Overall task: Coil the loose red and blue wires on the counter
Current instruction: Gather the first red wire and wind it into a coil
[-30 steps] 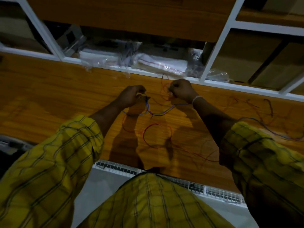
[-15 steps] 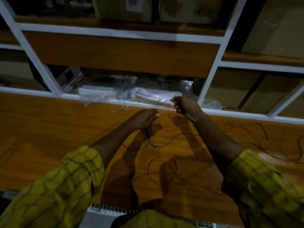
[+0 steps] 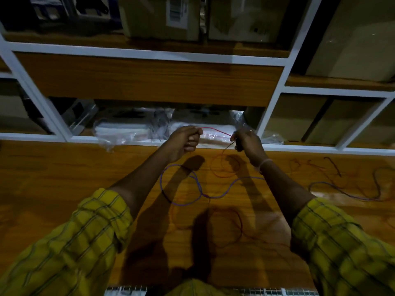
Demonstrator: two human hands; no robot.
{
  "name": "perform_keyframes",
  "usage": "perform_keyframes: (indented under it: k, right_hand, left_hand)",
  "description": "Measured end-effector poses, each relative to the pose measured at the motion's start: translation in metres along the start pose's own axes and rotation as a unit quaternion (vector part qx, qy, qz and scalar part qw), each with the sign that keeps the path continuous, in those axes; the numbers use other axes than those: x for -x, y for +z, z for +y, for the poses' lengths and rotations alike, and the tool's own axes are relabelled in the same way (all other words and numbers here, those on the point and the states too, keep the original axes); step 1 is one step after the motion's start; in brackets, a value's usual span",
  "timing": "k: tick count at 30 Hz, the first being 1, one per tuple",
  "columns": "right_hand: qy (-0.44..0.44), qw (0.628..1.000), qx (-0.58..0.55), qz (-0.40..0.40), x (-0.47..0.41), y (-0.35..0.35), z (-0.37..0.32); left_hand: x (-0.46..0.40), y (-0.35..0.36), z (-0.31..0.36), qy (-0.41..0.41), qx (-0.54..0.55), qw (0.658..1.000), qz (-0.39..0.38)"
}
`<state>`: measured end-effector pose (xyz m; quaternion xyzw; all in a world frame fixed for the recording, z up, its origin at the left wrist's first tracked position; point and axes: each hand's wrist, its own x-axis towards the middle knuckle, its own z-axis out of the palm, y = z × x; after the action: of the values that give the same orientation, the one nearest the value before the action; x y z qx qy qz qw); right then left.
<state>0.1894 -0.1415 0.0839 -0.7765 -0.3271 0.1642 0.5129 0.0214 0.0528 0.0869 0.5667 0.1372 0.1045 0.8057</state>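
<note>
A thin red wire (image 3: 217, 130) is stretched taut between my two hands, raised above the wooden counter (image 3: 64, 189). My left hand (image 3: 186, 139) pinches one end of that stretch and my right hand (image 3: 245, 142) pinches the other. From my right hand the red wire drops into a loose loop (image 3: 222, 167) on the counter, and more red wire (image 3: 237, 227) curls nearer to me. A blue wire (image 3: 181, 184) lies in a loop below my hands and trails off to the right (image 3: 342, 193).
Behind the counter stands a white-framed shelf (image 3: 149, 54) with clear plastic bags (image 3: 132, 131) in the low opening and cardboard boxes (image 3: 162, 16) above. More dark wire (image 3: 376, 178) lies tangled at the counter's right. A white grille (image 3: 128, 292) runs along the near edge.
Both hands have lifted off the counter toward the shelf and moved apart, pulling a length of red wire straight between them. The blue wire has dropped from my left hand onto the counter.
</note>
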Motion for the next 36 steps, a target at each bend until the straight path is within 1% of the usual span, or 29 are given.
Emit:
perform_keyframes:
  k: [2,4,6,7,8,10,12,14,15,16,17,19,21,23,24,26,28,29,30,32,34,36]
  right_hand:
    - [-0.055,0.996,0.059,-0.037,-0.001,-0.003,-0.001]
    - [-0.11,0.981,0.148,-0.059,-0.007,-0.007,-0.001]
    - [-0.125,0.969,0.202,-0.069,-0.014,-0.016,0.002]
    - [-0.122,0.97,0.201,-0.069,-0.016,-0.022,0.007]
    - [-0.101,0.976,0.178,-0.069,-0.015,-0.031,0.006]
    - [-0.023,0.994,0.077,-0.074,-0.011,-0.047,0.009]
    - [0.027,0.996,-0.009,-0.086,-0.01,-0.063,0.02]
    - [0.055,0.994,-0.035,-0.085,-0.008,-0.073,0.029]
    - [0.065,0.995,-0.015,-0.074,-0.007,-0.075,0.032]
    - [0.057,0.995,0.046,-0.065,-0.007,-0.076,0.035]
    - [0.029,0.989,0.131,-0.063,-0.008,-0.075,0.036]
    - [-0.062,0.956,0.276,-0.072,-0.009,-0.068,0.033]
    - [-0.138,0.924,0.345,-0.096,-0.008,-0.057,0.019]
    - [-0.188,0.892,0.385,-0.142,-0.006,-0.043,0.002]
    - [-0.201,0.885,0.384,-0.17,-0.004,-0.036,-0.007]
    - [-0.218,0.886,0.348,-0.215,0.0,-0.028,-0.023]
    - [-0.216,0.899,0.302,-0.231,0.005,-0.024,-0.038]
    - [-0.202,0.914,0.271,-0.225,0.008,-0.024,-0.044]
    - [-0.185,0.931,0.234,-0.209,0.01,-0.024,-0.05]
    - [-0.171,0.958,0.178,-0.146,0.011,-0.024,-0.058]
    - [-0.166,0.971,0.15,-0.083,0.008,-0.027,-0.06]
    - [-0.15,0.98,0.125,-0.046,0.004,-0.031,-0.057]
  left_hand:
    - [-0.003,-0.006,0.003,-0.012,0.054,0.998,0.028]
    - [-0.01,-0.01,0.005,-0.018,0.126,0.99,0.064]
    - [-0.018,-0.018,0.009,-0.012,0.212,0.971,0.109]
    - [-0.022,-0.025,0.011,-0.007,0.245,0.961,0.129]
    - [-0.025,-0.031,0.014,-0.002,0.272,0.952,0.143]
    - [-0.028,-0.048,0.018,0.01,0.31,0.934,0.177]
    - [-0.028,-0.06,0.025,0.036,0.355,0.906,0.226]
    - [-0.024,-0.064,0.033,0.071,0.399,0.872,0.272]
    - [-0.022,-0.064,0.036,0.087,0.404,0.864,0.288]
    - [-0.022,-0.064,0.037,0.095,0.393,0.865,0.298]
    - [-0.024,-0.065,0.037,0.099,0.375,0.871,0.302]
    - [-0.031,-0.063,0.033,0.096,0.317,0.893,0.305]
    - [-0.039,-0.055,0.031,0.087,0.26,0.913,0.303]
    - [-0.042,-0.037,0.032,0.098,0.187,0.932,0.295]
    - [-0.042,-0.027,0.032,0.106,0.139,0.944,0.278]
    - [-0.042,-0.005,0.03,0.102,0.036,0.97,0.22]
    - [-0.04,0.013,0.024,0.094,-0.046,0.984,0.144]
    - [-0.038,0.021,0.022,0.092,-0.081,0.986,0.115]
    - [-0.036,0.027,0.02,0.089,-0.115,0.985,0.09]
    - [-0.029,0.039,0.017,0.066,-0.17,0.982,0.052]
    - [-0.025,0.047,0.014,0.027,-0.185,0.982,0.006]
    - [-0.023,0.049,0.011,0.002,-0.208,0.978,-0.012]
